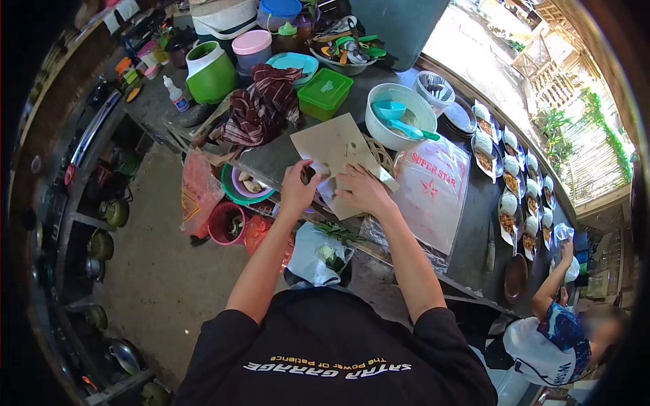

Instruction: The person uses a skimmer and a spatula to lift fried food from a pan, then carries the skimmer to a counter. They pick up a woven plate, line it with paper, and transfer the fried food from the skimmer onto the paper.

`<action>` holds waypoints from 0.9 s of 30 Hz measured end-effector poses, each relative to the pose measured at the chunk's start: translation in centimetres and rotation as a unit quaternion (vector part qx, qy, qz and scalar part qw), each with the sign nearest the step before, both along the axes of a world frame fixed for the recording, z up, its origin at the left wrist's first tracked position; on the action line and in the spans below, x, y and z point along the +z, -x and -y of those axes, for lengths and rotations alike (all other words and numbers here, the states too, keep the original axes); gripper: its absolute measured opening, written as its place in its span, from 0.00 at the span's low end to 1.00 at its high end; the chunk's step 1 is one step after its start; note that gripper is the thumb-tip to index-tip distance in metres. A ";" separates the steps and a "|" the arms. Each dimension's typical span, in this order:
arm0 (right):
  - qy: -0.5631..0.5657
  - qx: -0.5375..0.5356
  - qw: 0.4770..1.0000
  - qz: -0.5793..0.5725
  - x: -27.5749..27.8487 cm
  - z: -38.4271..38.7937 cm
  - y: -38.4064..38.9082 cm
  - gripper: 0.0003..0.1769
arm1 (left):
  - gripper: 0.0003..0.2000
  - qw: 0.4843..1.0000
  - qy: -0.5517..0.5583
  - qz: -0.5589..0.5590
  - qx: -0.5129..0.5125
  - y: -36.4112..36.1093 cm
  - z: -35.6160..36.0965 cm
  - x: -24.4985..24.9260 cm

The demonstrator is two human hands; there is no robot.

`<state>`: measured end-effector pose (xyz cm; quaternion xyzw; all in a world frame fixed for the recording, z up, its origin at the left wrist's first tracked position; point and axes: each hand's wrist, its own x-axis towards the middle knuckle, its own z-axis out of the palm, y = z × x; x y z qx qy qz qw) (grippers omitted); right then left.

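Note:
A brown sheet of wrapping paper (330, 141) lies over a woven plate (380, 154) at the counter's front edge. The plate is mostly hidden beneath it. My left hand (298, 188) curls at the paper's left edge, thumb and fingers bent around it. Flat on the paper's right half rests my right hand (363, 190), its fingers spread. Just right of that hand is a plastic-wrapped paper stack (433, 196) printed "SUPER STAR". Behind it stands a white tub (401, 135) holding a turquoise bowl (389, 109) and scoop.
Several plates of rice and food (509, 203) line the right side, beside a knife (490, 250). A co-worker (552, 338) reaches toward them. A green box (326, 93), checked cloth (261, 108) and green jug (210, 73) sit at back. Baskets (227, 222) stand below.

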<state>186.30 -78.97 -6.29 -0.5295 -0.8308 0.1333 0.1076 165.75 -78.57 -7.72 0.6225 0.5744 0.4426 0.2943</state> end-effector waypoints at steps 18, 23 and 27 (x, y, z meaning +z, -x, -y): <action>-0.105 0.054 0.991 -0.067 3.5 7.4 -2.6 0.14 | 0.17 0.843 -0.226 -0.429 -0.234 2.7 0.2 2.3; -0.149 0.007 0.987 -0.059 2.7 7.4 -3.5 0.12 | 0.18 0.860 -0.242 -0.407 -0.189 1.9 2.5 1.3; -0.169 -0.039 0.984 -0.040 2.4 7.2 -4.1 0.13 | 0.19 0.881 -0.230 -0.374 -0.178 0.9 4.0 1.5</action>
